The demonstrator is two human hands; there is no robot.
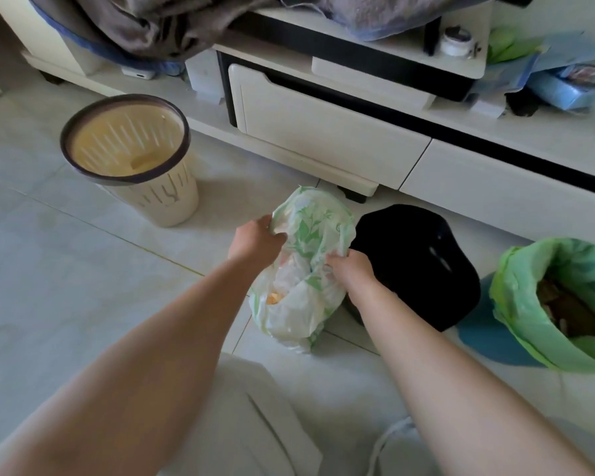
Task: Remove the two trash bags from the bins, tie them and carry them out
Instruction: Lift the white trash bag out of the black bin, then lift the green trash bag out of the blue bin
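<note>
Currently white-green trash bag [299,269] sits on floor, frame centre, out of bin. Left hand [255,240] fingers clamped on rim at 10 o'clock; right hand [349,269] clamped at 3. Empty cream bin [134,163] at 10 o'clock; green-lined bin [557,300] at 3.

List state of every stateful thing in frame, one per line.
White plastic trash bag with green leaf print: out of bin, on floor, mouth untied, held by both hands.
Cream slotted round bin with dark rim: upright, no bag inside.
Green plastic trash bag: in its blue bin, open, holding trash.
Blue bin: upright, lined.
White cabinet drawer: shut.
Left hand: gripping bag rim.
Right hand: gripping bag rim.
</note>
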